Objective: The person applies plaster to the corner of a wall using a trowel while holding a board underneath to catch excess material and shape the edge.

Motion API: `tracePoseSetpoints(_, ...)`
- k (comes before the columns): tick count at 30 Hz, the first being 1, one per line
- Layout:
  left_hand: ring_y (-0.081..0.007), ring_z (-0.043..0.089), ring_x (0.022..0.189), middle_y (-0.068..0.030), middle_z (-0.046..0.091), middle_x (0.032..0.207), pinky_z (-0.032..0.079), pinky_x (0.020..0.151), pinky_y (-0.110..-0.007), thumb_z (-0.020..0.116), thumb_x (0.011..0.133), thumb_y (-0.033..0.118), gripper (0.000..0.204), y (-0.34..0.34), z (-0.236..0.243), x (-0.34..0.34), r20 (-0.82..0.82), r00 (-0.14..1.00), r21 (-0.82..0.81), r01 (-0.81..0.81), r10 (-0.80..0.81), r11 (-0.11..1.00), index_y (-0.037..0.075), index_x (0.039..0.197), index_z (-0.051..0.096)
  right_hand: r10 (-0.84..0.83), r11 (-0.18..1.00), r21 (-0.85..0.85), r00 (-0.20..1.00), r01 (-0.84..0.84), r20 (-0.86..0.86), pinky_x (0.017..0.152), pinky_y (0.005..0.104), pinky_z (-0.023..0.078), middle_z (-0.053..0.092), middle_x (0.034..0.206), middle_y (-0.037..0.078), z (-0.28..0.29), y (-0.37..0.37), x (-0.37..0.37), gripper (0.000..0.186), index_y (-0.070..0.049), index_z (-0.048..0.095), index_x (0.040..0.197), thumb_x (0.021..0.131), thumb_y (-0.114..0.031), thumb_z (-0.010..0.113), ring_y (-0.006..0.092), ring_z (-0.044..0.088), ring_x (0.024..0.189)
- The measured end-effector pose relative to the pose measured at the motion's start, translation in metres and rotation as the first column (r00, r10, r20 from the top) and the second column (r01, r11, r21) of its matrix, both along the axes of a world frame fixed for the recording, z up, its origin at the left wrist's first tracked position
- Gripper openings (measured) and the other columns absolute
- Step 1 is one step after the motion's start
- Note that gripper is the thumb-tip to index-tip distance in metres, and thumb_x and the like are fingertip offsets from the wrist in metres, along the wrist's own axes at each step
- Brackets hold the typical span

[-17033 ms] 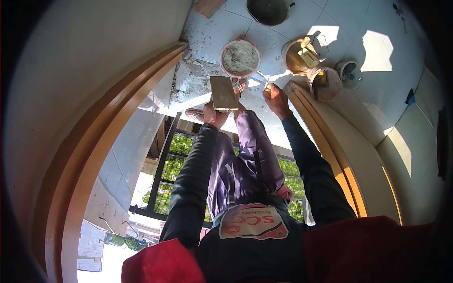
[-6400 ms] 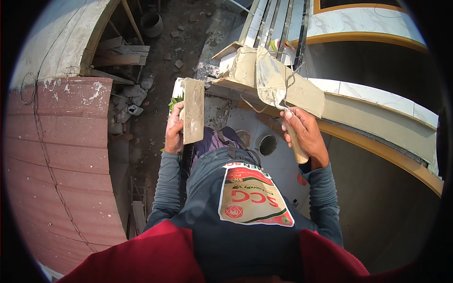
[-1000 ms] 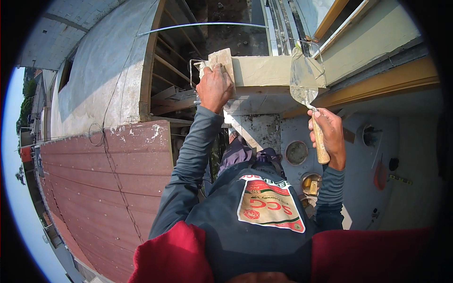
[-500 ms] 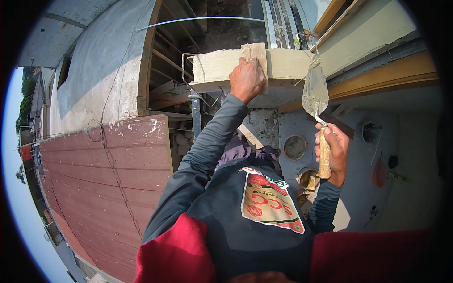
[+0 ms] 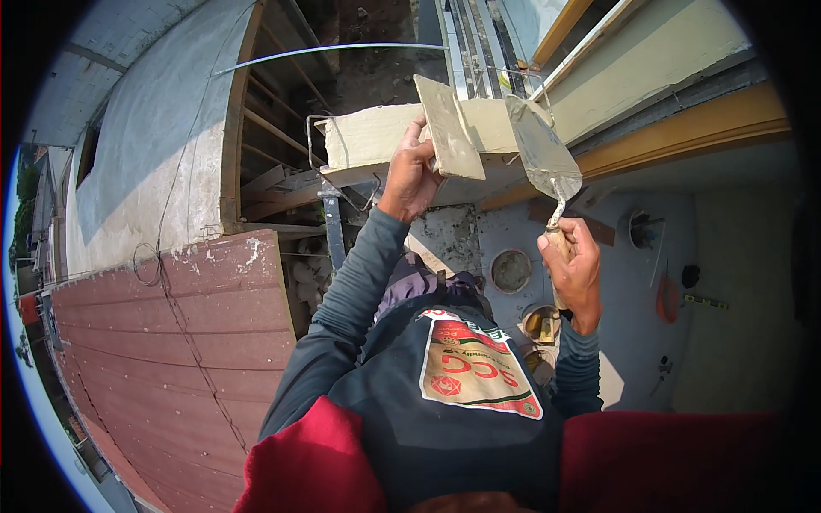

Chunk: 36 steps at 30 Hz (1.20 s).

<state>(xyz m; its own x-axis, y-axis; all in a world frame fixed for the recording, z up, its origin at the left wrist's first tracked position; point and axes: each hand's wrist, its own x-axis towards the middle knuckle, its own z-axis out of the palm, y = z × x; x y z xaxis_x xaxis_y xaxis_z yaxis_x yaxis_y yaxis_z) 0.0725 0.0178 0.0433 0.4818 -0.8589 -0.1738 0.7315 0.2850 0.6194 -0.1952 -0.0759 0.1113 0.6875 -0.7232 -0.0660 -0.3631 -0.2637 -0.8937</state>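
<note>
My left hand [image 5: 410,175] grips a flat rectangular float [image 5: 446,128], its cream, mortar-smeared plate tilted up beside the plastered beam [image 5: 359,137]. My right hand [image 5: 570,265] is wrapped round the wooden handle of a trowel [image 5: 545,154]; the pointed, mortar-coated blade reaches over the beam toward the sloping plastered ledge on the right. A bent metal bar [image 5: 310,128] hooks round the beam's left end, and another thin bar stands by the trowel's tip.
A red corrugated roof [image 5: 162,342] and a weathered concrete wall [image 5: 145,171] fill the left. Wooden framing [image 5: 278,192] lies beyond. Below right, a tiled floor holds a bucket of grey mix [image 5: 511,270], other buckets [image 5: 540,329] and a level [image 5: 705,302]. An orange-brown frame [image 5: 671,141] runs along the right.
My left hand has drawn the float left and tipped it up from the beam's face. The trowel blade has swung leftward in my right hand, closer to the float.
</note>
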Motion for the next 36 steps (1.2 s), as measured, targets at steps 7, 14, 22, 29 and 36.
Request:
tracePoseSetpoints(7, -0.0327, 0.055, 0.124, -0.0164, 0.049, 0.141, 0.048, 0.103, -0.050, 0.044, 0.093, 0.000, 0.056, 0.017, -0.027, -0.011, -0.360, 0.933, -0.188, -0.093, 0.020, 0.978, 0.007, 0.148, 0.033, 0.188, 0.827, -0.527, 0.979, -0.198, -0.074, 0.067, 0.0367, 0.052, 0.065, 0.087, 0.018, -0.002, 0.006, -0.005, 0.026, 0.002, 0.060, 0.099, 0.080, -0.007, 0.075, 0.0336, 0.065, 0.073)
tracePoseSetpoints(14, -0.0371, 0.055, 0.125, -0.0208, 0.054, 0.138, 0.040, 0.110, -0.053, 0.045, 0.090, 0.008, 0.050, 0.069, -0.061, -0.011, -0.381, 0.921, -0.271, -0.190, 0.076, 0.944, -0.004, 0.139, 0.045, 0.008, 0.919, -0.395, 0.999, -0.022, -0.036, 0.056, 0.0336, 0.050, 0.065, 0.083, 0.015, -0.014, 0.013, -0.011, 0.025, 0.003, 0.058, 0.102, 0.084, -0.008, 0.072, 0.0249, 0.065, 0.064)
tracePoseSetpoints(22, -0.0369, 0.059, 0.120, -0.0211, 0.059, 0.132, 0.043, 0.108, -0.053, 0.043, 0.092, 0.016, 0.048, 0.129, -0.080, 0.011, -0.317, 0.940, -0.275, -0.214, 0.122, 0.937, -0.007, 0.133, 0.050, -0.089, 0.673, 0.739, 0.993, 0.006, 0.073, 0.046, 0.0231, 0.049, 0.062, 0.081, 0.007, -0.036, -0.022, 0.056, 0.030, 0.002, 0.058, 0.107, 0.097, -0.026, 0.059, 0.0101, 0.058, 0.058)
tracePoseSetpoints(29, -0.0375, 0.062, 0.114, -0.0227, 0.060, 0.129, 0.047, 0.104, -0.052, 0.044, 0.089, 0.015, 0.049, 0.147, -0.074, 0.004, -0.319, 0.924, -0.232, -0.291, 0.211, 0.928, -0.009, 0.132, 0.050, -0.057, 0.531, 0.842, 0.986, -0.100, 0.154, 0.044, 0.0257, 0.049, 0.059, 0.079, 0.008, -0.060, -0.022, 0.087, 0.032, 0.004, 0.057, 0.104, 0.098, -0.028, 0.057, 0.0126, 0.057, 0.056)
tracePoseSetpoints(36, -0.0385, 0.065, 0.109, -0.0255, 0.060, 0.126, 0.052, 0.098, -0.052, 0.043, 0.090, 0.012, 0.049, 0.183, -0.080, 0.004, -0.049, 0.917, -0.181, -0.399, 0.397, 0.899, -0.014, 0.130, 0.048, 0.304, 0.472, 0.823, 0.934, -0.317, 0.186, 0.044, 0.0225, 0.045, 0.060, 0.081, 0.006, -0.057, 0.033, 0.095, 0.031, 0.003, 0.058, 0.111, 0.098, -0.025, 0.058, 0.0083, 0.054, 0.055)
